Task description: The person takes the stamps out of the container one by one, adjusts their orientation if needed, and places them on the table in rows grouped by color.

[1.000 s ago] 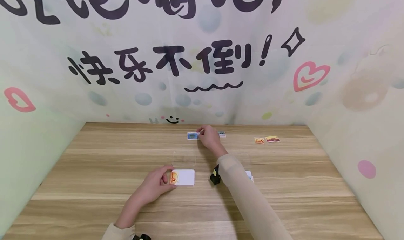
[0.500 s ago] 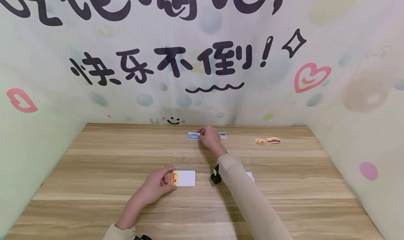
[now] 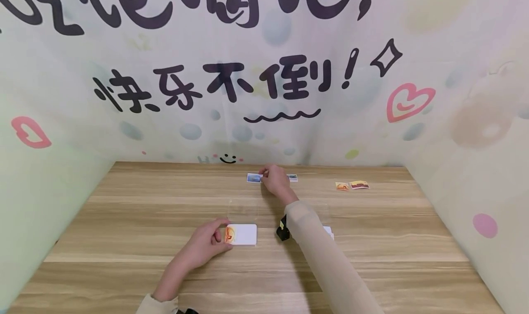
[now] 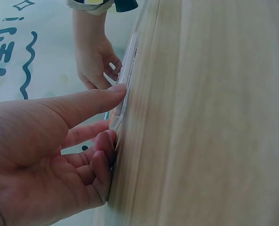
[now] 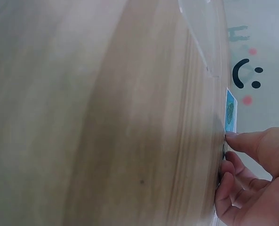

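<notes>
My left hand [image 3: 206, 241] holds the left end of a clear plastic case [image 4: 130, 61] between thumb and fingers, on the table. White cards [image 3: 246, 234] lie in the case, with an orange picture at their left end. At the back of the table, my right hand [image 3: 276, 181] pinches the right end of a small blue picture card [image 3: 254, 178]. In the right wrist view, the thumb sits at the edge of that card [image 5: 230, 113], which has a green shape on it. Another small picture card [image 3: 292, 178] shows just right of the right hand.
Two small picture cards, one orange [image 3: 342, 186] and one yellow and dark red [image 3: 359, 185], lie at the back right. Clear lids stand behind the cases. A second case with white cards [image 3: 329, 232] is partly hidden by the right sleeve. A printed backdrop [image 3: 198, 135] rises behind the table.
Both hands keep their places; the head view has shifted very slightly. The blue card's face looks paler than a second ago.
</notes>
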The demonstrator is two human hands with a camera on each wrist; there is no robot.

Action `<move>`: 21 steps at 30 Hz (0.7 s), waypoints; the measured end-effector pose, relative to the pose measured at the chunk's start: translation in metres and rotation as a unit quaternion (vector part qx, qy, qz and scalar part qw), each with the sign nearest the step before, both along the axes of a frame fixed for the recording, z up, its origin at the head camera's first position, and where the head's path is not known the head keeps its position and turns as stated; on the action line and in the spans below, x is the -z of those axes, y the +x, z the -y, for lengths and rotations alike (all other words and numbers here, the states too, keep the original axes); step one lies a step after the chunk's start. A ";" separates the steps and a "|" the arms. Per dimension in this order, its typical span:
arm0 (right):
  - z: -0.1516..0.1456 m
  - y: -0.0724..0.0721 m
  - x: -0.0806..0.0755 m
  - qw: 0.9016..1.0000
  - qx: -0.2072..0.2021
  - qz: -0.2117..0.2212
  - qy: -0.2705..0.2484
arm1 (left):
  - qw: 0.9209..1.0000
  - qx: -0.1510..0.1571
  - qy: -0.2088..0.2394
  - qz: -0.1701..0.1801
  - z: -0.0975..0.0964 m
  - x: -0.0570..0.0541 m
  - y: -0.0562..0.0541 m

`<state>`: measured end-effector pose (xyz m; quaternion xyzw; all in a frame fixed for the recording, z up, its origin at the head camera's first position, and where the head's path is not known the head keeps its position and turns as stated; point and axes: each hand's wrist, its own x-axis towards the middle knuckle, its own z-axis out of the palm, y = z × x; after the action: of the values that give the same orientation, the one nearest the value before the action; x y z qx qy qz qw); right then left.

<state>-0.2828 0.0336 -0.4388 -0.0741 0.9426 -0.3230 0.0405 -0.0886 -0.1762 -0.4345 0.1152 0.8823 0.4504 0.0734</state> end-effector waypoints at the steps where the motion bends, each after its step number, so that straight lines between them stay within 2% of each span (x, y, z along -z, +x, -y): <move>1: 0.000 0.000 0.000 1.000 0.000 0.000 0.001 | 1.000 0.000 0.001 0.001 0.000 0.000 0.000; 12: 0.000 0.001 0.000 1.000 -0.004 0.003 0.009 | 1.000 0.004 0.000 -0.003 0.000 0.001 0.000; 21: 0.000 0.002 -0.003 1.000 -0.003 0.014 -0.008 | 1.000 0.004 -0.001 -0.008 0.001 0.001 0.000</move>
<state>-0.2813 0.0332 -0.4359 -0.0726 0.9390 -0.3317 0.0539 -0.0881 -0.1768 -0.4354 0.1219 0.8830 0.4482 0.0681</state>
